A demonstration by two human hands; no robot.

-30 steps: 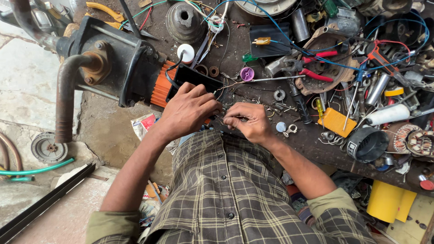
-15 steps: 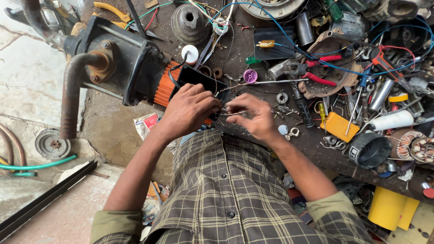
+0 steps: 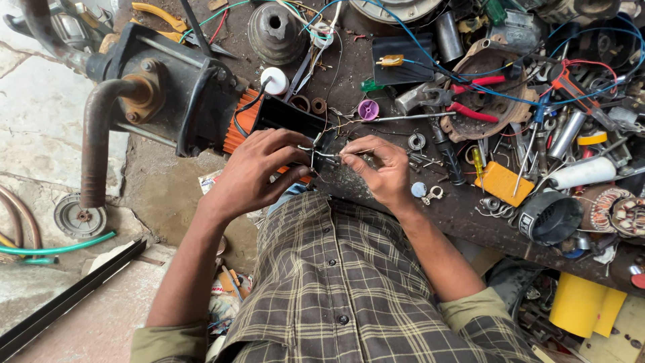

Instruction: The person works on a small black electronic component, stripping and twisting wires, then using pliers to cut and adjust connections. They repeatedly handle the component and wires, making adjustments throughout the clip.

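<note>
Both hands meet at the bench edge: the left hand (image 3: 259,171) curls around the end of a black box (image 3: 289,121), fingers closed on it, while the right hand (image 3: 379,168) pinches thin wires (image 3: 327,154) between thumb and forefinger, just right of the left fingertips. Beyond the left hand sits a pump motor (image 3: 161,87) with orange windings, and past the right hand lie red pliers (image 3: 467,101), a yellow block (image 3: 502,183) and a purple cap (image 3: 367,109).
</note>
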